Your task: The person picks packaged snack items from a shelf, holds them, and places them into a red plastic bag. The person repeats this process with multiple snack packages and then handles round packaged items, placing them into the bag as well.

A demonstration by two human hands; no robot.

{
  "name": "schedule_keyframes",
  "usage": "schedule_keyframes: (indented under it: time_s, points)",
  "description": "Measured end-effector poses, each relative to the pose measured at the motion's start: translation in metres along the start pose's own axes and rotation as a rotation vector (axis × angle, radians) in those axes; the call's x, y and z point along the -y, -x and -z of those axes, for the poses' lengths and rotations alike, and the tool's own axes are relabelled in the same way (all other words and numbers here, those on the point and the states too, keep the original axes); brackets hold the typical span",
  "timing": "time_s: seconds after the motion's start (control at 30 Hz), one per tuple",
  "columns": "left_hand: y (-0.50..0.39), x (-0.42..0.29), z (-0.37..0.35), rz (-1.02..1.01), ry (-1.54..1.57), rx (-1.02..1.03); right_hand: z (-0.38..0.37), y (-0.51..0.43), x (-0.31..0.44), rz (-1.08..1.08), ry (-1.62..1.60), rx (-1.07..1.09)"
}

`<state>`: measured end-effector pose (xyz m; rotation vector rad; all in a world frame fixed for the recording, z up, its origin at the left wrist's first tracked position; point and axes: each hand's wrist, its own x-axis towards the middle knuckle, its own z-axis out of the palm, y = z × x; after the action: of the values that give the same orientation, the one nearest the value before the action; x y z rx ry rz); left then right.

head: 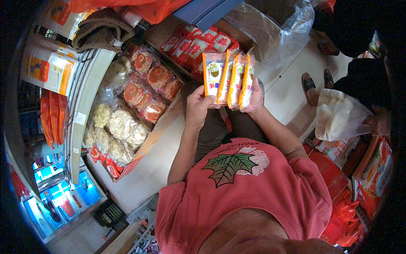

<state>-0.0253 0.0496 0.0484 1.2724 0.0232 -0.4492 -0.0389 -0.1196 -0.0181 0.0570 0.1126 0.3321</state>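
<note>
Several orange-and-clear plastic packets of noodles (234, 81) stand side by side between my hands, in front of my knees. My left hand (198, 104) grips the leftmost packet near its lower edge, thumb on its front. At the other end, my right hand (255, 98) holds the rightmost packet, its fingers partly hidden behind the row. The leftmost packet faces up flat, while the others stand more on edge. Just beyond them lie red-and-white packets (193, 47) in a dark box.
On the left, a cardboard box (152, 136) holds bagged dried noodle cakes (123, 123) and red-printed packs (155, 76). A shelf (85, 95) carries a brown cloth (103, 30). Clear plastic sheeting (285, 41) hangs ahead. At right, another person in sandals (309, 87) holds a plastic bag (339, 117).
</note>
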Motion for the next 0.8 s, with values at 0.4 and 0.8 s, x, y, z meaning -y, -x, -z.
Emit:
schedule_keyframes:
  time_s: [0.4, 0.8]
  points:
    - [0.002, -0.001, 0.002, 0.002, -0.01, 0.008, 0.005, -0.001, -0.001, 0.015, 0.076, 0.006]
    - [-0.008, 0.01, 0.009, -0.012, 0.019, -0.059, 0.004, -0.001, -0.006, -0.006, 0.219, 0.005]
